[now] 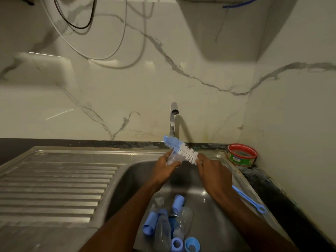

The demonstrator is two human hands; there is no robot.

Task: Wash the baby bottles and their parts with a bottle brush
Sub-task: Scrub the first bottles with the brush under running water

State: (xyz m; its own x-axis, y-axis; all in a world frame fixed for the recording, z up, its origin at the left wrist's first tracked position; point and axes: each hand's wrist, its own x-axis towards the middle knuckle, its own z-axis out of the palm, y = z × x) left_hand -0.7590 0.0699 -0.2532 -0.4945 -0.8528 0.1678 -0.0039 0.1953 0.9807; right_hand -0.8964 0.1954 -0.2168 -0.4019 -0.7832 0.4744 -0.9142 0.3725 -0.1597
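My left hand (pixel 166 167) grips a small clear bottle part (pixel 172 159) over the sink basin (pixel 214 206), under the tap (pixel 173 119). My right hand (pixel 211 171) holds the blue and white bottle brush (pixel 181 149) just below its bristles. The bristle head lies across the clear part and points up to the left. The brush's blue handle (pixel 249 200) sticks out behind my right wrist. At the near end of the basin lie several clear baby bottles (pixel 181 224), blue caps (pixel 150 223) and blue rings (pixel 192 244).
A thin stream of water runs from the tap. The ribbed steel draining board (pixel 54 188) spreads out on the left. A round red and green tub (pixel 242 155) stands on the dark counter at the sink's right back corner. Cables hang on the marble wall.
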